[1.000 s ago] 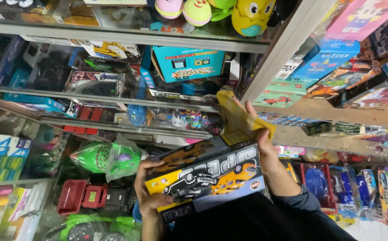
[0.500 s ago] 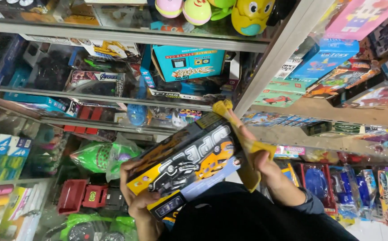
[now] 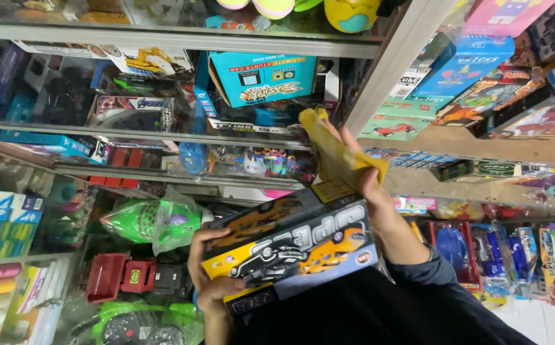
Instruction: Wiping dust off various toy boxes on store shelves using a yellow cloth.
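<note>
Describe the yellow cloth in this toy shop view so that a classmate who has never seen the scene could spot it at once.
Start at the glass-fronted shelves of boxed toys and drop to the black and yellow toy car box, gripped at its lower corner by the left hand. Above its upper edge, the right hand holds the cloth. It is the only soft, plain yellow thing among printed boxes.

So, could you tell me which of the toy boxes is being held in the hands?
The black-and-yellow toy car box, gripped by the left hand; the others sit on shelves.
</note>
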